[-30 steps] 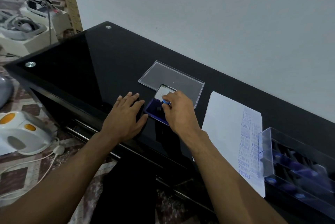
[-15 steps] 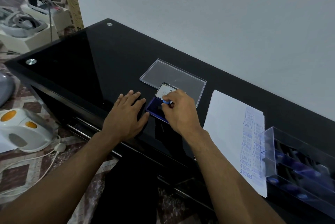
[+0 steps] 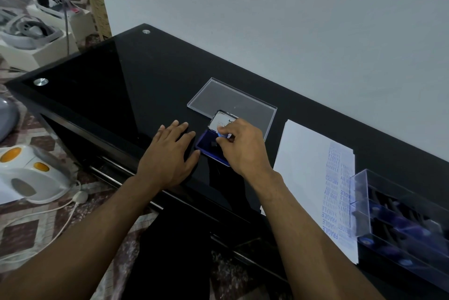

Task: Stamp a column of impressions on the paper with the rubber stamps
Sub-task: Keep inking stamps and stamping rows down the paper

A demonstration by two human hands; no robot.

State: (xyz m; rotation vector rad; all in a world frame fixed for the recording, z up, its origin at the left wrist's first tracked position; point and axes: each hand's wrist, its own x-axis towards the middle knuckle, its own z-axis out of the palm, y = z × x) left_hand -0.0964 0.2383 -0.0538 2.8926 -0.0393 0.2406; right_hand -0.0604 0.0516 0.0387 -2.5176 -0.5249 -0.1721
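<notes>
My right hand [image 3: 245, 146] still pinches the blue stamp [image 3: 222, 135] onto the ink pad [image 3: 206, 148] under my fingers, unchanged, so inking continues; my left hand [image 3: 170, 154] stays flat, relaxed beside it.

Glossy black glass table [image 3: 116, 86], mirror-smooth, with polished metal studs [image 3: 40, 82] at upper left. Clear hard plastic lid [image 3: 218, 95] at centre, shiny at the edges. Blue plastic ink pad [image 3: 204, 146] just below it, printed glossy label on its raised cover. Matt white paper [image 3: 303, 166] at right, blue ink down its right side. Clear glossy plastic box [image 3: 359, 202] at lower right. Matt painted wall [image 3: 267, 20] above.
</notes>
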